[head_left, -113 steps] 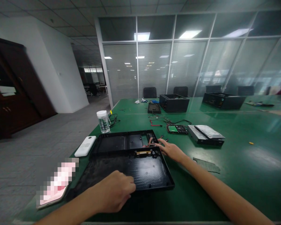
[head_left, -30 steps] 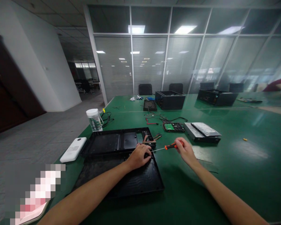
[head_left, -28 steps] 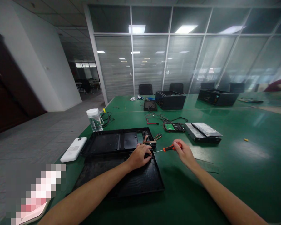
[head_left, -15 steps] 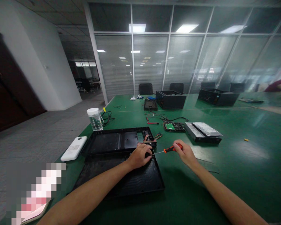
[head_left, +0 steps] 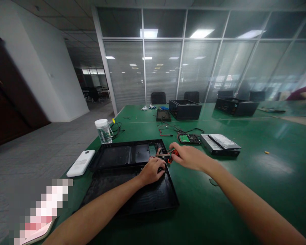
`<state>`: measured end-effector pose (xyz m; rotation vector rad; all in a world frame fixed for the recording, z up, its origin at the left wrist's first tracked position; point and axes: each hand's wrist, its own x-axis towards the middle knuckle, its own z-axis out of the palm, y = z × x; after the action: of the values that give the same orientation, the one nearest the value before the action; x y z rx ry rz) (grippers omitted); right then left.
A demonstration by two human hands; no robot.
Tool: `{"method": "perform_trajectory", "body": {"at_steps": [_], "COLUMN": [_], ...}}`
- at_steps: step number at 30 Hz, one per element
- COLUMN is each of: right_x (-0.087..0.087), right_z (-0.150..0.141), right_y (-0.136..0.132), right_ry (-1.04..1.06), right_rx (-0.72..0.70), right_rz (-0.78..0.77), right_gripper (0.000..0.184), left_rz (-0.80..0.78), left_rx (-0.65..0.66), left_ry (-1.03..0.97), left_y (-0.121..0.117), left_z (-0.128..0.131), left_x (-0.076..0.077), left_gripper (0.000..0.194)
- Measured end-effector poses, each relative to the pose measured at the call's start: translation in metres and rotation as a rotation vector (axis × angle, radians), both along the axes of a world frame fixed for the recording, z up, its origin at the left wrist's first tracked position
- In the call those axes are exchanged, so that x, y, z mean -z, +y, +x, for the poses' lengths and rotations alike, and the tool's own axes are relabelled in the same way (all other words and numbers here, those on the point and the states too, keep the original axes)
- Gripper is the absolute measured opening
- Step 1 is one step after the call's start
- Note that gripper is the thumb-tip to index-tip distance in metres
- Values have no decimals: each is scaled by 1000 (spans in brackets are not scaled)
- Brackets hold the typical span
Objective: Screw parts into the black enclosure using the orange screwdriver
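My right hand is closed around the handle of a red-and-black screwdriver. Its tip points down toward the far right corner of the nearer black panel, though the contact is hidden. My left hand rests at that same corner, thumb and fingers curled around a small dark piece I cannot make out. Just beyond lies a second black panel, a tray-like frame with raised edges. A bundle of multicoloured wires runs at its right end, close to both hands.
Left of the panels are a white power-bank-like block and a clear water bottle. Farther right lie a green circuit board and a silver-and-black drive. Black computer cases stand at the back. A person's sleeve shows far right.
My right hand has moved left and tipped the screwdriver from nearly level to steeply upright beside the left hand. The left hand has stayed at the panel corner.
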<state>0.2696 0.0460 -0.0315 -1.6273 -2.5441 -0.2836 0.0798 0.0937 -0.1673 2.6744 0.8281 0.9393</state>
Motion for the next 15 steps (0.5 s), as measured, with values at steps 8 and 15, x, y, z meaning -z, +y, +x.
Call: {"method": "perform_trajectory", "body": {"at_steps": [8, 15], "right_x": [-10, -11], "right_z": [-26, -15], "right_y": [15, 25], "right_ry": [42, 118], "right_rx": [149, 123], "right_rz": [-79, -144], "right_gripper": [47, 50], "left_rz": [15, 1], "left_rx": [-13, -13], "left_ry": [6, 28], "left_y": [1, 3], "left_z": [-1, -1], "left_x": [2, 2], "left_gripper": [18, 19]}}
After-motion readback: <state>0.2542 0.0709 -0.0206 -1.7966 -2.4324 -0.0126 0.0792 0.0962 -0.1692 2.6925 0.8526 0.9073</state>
